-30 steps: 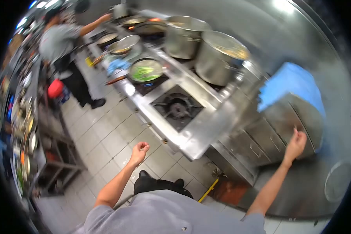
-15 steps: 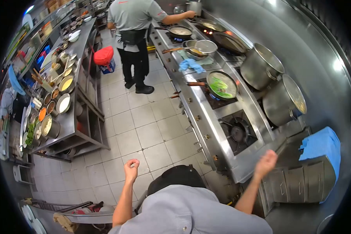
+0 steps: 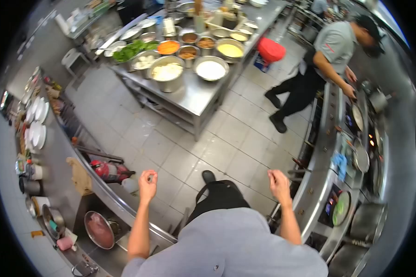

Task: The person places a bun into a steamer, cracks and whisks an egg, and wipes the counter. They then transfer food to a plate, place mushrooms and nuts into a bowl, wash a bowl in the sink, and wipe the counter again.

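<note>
With both forearms reaching forward, I held my left hand (image 3: 148, 185), thumb and fingertips pressed together, and my right hand (image 3: 279, 185), half curled, fingertip contact unclear, near the front edge of the stove (image 3: 315, 196) bearing the frying pan (image 3: 341, 209).

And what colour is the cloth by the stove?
The cloth is light blue; it shows in the head view.
</note>
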Demonstrator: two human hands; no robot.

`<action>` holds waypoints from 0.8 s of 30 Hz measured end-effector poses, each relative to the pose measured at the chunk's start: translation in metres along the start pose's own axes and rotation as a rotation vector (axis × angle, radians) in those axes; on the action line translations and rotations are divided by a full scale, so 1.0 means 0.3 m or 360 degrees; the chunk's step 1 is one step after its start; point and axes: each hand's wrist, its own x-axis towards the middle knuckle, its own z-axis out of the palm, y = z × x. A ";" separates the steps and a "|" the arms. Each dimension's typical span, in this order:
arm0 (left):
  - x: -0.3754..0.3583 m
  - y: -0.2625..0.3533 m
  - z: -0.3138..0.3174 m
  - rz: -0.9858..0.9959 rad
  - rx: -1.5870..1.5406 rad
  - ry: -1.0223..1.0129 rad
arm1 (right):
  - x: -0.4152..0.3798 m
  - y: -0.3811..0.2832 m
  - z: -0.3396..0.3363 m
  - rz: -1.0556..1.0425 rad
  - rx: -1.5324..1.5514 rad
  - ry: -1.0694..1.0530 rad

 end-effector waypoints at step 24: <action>1.329 -0.362 -1.275 -0.0165 -0.0048 0.0965 | 2.047 -1.842 1.444 -0.1299 0.0481 -0.0385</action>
